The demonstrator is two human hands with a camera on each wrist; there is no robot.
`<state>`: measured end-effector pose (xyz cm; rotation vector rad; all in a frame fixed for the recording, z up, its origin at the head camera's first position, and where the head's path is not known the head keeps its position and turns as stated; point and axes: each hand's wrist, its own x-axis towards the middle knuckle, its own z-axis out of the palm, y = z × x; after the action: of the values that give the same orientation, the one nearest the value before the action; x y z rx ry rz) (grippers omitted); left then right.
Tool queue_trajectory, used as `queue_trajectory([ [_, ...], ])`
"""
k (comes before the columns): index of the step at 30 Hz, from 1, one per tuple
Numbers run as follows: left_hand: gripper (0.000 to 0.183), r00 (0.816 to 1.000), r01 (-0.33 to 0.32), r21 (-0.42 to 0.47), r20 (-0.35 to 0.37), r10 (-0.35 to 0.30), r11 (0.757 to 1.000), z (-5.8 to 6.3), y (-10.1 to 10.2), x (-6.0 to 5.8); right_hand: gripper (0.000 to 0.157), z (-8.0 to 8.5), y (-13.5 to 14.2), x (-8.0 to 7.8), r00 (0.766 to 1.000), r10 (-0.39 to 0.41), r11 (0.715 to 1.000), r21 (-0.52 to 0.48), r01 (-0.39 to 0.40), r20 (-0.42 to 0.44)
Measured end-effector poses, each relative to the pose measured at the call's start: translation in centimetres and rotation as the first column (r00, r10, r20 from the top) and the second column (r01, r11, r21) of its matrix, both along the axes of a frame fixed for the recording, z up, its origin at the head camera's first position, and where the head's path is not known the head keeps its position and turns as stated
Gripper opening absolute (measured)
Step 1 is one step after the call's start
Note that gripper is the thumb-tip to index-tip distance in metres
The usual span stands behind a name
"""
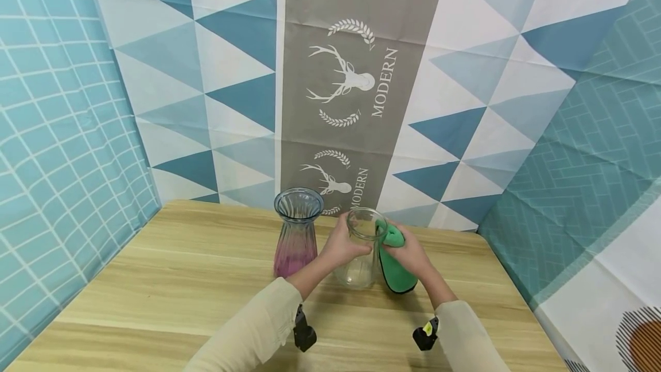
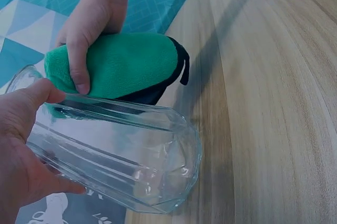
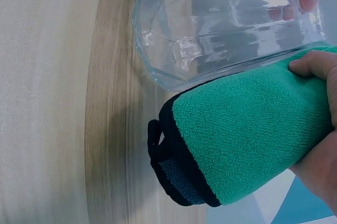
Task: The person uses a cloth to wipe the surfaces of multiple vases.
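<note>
A clear glass vase (image 1: 356, 271) with ribbed sides stands on the wooden table, and my left hand (image 1: 345, 245) grips it near the neck. In the left wrist view, the thumb and fingers of that hand curl round the upper part of the vase (image 2: 121, 150). My right hand (image 1: 410, 251) holds a folded green cloth (image 1: 396, 274) with black edging against the vase's right side. The right wrist view shows the thumb pressing into the fluffy cloth (image 3: 247, 129), whose black trim and small loop hang near the vase's base. Part of the cloth lies hidden behind the glass.
Left of the clear vase stands a second ribbed glass vase (image 1: 295, 240), bluish at the rim and pink at the base. A patterned curtain (image 1: 232, 73) rises behind the wooden table (image 1: 155, 280). Dark wrist cameras (image 1: 303, 332) hang below both sleeves.
</note>
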<state>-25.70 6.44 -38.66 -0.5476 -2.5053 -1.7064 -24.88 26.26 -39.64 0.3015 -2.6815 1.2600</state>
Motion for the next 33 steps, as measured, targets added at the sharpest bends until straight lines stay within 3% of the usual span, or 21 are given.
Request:
queue_trajectory([
  [6,0.091,1.000,0.012,0.003,-0.008,-0.012,1.000,-0.1,0.0,-0.1,0.056,-0.4,-0.1,-0.2,1.000,0.002,1.000,0.007,-0.002,-0.010],
  [13,0.087,1.000,0.016,-0.002,-0.004,-0.016,1.000,-0.1,-0.1,-0.1,0.036,-1.7,-0.1,-0.4,1.000,0.026,0.999,0.028,-0.026,0.007],
  [19,0.083,0.999,0.041,0.017,-0.003,-0.041,0.999,0.1,-0.2,0.1,0.038,-2.6,-0.1,-0.5,0.999,0.040,0.998,0.056,-0.040,0.013],
  [26,0.089,0.998,0.060,0.062,0.004,-0.060,0.996,0.0,-0.4,0.0,0.049,-3.1,-0.2,-0.5,0.999,-0.003,0.992,0.126,-0.002,0.041],
  [33,0.081,0.999,0.014,0.085,0.038,-0.017,0.996,-0.3,-0.3,0.0,0.051,-3.0,0.2,-0.4,0.998,-0.014,0.995,0.099,0.007,0.062],
])
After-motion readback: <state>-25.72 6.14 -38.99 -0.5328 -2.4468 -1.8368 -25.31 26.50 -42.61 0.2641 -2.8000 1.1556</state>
